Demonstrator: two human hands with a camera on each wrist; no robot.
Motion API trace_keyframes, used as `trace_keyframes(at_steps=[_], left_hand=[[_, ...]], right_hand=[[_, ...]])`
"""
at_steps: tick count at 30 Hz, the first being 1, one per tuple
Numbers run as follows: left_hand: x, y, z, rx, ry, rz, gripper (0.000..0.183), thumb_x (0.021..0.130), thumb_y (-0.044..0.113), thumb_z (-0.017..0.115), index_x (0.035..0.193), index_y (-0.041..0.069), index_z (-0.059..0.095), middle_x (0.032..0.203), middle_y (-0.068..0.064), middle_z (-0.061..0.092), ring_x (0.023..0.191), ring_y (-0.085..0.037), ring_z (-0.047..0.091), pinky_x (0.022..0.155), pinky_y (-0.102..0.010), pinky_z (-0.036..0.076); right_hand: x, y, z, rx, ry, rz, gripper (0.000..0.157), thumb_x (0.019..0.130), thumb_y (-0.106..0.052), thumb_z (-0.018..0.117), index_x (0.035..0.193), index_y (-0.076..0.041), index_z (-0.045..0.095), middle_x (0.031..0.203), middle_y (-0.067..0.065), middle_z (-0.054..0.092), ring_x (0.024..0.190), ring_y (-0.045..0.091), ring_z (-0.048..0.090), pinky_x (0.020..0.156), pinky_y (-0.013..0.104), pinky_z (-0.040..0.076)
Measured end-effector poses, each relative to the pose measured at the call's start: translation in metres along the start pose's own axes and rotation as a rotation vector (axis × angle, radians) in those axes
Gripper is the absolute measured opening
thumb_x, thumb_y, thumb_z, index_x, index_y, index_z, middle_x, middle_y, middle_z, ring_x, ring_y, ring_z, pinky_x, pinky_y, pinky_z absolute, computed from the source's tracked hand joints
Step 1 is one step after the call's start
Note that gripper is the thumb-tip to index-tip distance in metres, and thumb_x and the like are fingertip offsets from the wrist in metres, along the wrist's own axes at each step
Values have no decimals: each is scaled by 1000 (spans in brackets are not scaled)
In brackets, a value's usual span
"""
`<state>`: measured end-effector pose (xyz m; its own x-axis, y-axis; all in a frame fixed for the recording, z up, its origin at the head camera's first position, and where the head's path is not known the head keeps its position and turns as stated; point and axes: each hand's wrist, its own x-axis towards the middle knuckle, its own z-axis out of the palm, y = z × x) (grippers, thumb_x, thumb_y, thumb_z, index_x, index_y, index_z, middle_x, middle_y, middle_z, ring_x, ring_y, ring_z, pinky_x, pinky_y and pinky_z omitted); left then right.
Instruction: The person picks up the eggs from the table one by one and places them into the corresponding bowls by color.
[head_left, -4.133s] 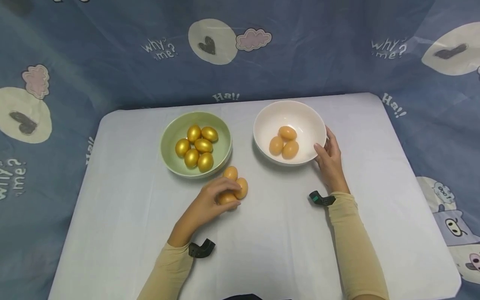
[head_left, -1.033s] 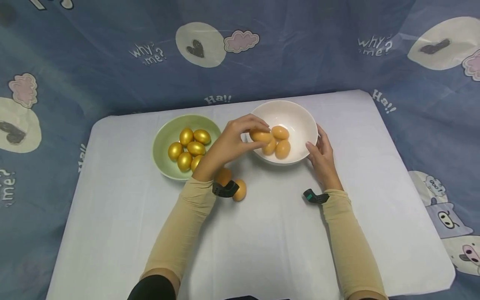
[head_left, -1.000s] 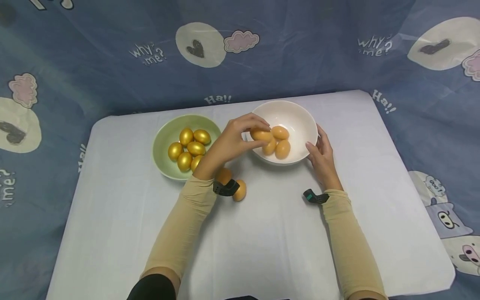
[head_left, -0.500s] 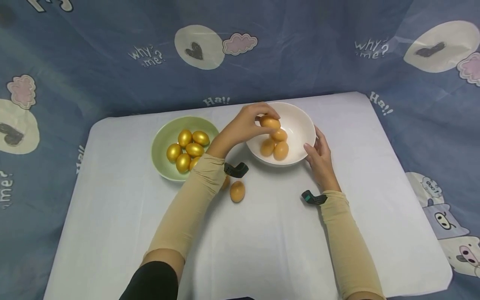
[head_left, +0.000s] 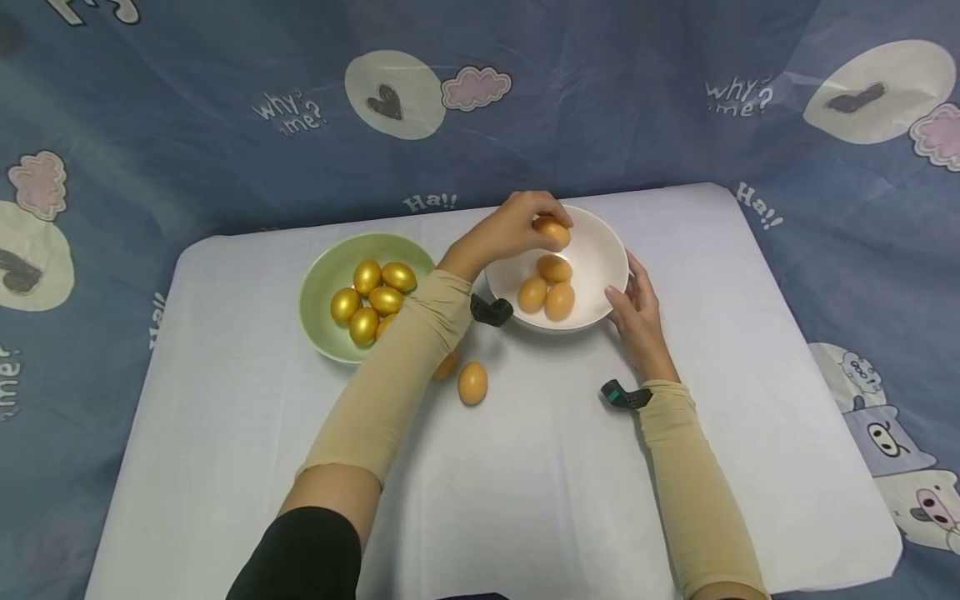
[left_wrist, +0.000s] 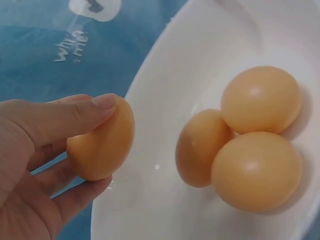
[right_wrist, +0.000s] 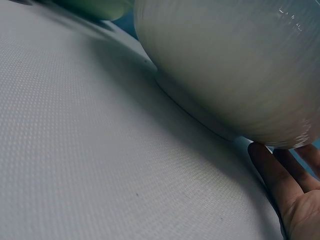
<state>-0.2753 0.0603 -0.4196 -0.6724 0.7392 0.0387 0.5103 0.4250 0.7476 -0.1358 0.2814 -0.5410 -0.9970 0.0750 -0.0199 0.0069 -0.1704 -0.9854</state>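
Observation:
My left hand (head_left: 517, 225) pinches a brown egg (head_left: 552, 232) between thumb and fingers, above the far-left part of a white bowl (head_left: 600, 250). The left wrist view shows the thumb on one side of the held egg (left_wrist: 102, 142) and fingers on the other. Three brown eggs (head_left: 558, 301) lie together in the bowl, apart from the held one. At the bowl's right side, my right hand (head_left: 641, 321) grips it, thumb at the rim and fingers along the outer wall. From the right wrist, fingers (right_wrist: 275, 172) touch the bowl's lower side.
A green bowl (head_left: 318, 333) with several golden eggs (head_left: 364, 326) stands left of the white bowl, partly behind my left forearm. On the white table (head_left: 525, 483) lie a brown egg (head_left: 472, 383) and another (head_left: 447, 365) half hidden by the sleeve. A blue patterned cloth (head_left: 585, 100) hangs behind.
My left hand took a brown egg from the group on the table and carried it to the white bowl, then farther across it toward the back. My right hand stays at the bowl.

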Motion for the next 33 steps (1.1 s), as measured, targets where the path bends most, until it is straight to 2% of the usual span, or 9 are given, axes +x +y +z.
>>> trace_keyframes(at_steps=[6, 12, 17, 25, 33], left_hand=[[17, -4, 7, 88, -89, -42, 28, 91, 7, 77, 119, 3, 75, 119, -6, 74, 112, -19, 59, 113, -37, 38], [28, -3, 14, 152, -193, -114, 27, 92, 7, 74, 120, 6, 74, 119, -4, 73, 111, -17, 56, 107, -29, 45], [31, -3, 17, 182, -210, -139, 27, 94, 9, 73, 121, 7, 73, 121, -3, 71, 113, -17, 54, 111, -30, 44], [29, -3, 18, 206, -267, -238, 26, 97, 10, 68, 123, 11, 71, 124, -3, 66, 116, -18, 55, 112, -30, 47], [24, -3, 13, 174, -264, -213, 27, 99, 12, 66, 126, 9, 70, 125, -5, 67, 119, -21, 54, 113, -33, 46]], right_hand=[[0, -1, -1, -6, -1, 7, 67, 102, -19, 59, 162, -34, 31, 171, 1, 29, 153, 34, 39, 101, 22, 58], [0, 1, -2, -12, 2, 13, 68, 102, -22, 60, 162, -32, 31, 171, 2, 30, 153, 34, 39, 101, 23, 58], [1, 1, -1, -15, -3, 5, 67, 101, -24, 62, 161, -35, 33, 169, 1, 32, 151, 32, 41, 101, 23, 58], [2, 0, 1, -18, 2, -1, 66, 102, -20, 59, 161, -34, 33, 170, 2, 31, 153, 34, 39, 102, 23, 57], [2, 1, 0, -33, 12, 9, 66, 102, -22, 60, 161, -34, 33, 170, 1, 31, 153, 33, 39, 102, 23, 57]])
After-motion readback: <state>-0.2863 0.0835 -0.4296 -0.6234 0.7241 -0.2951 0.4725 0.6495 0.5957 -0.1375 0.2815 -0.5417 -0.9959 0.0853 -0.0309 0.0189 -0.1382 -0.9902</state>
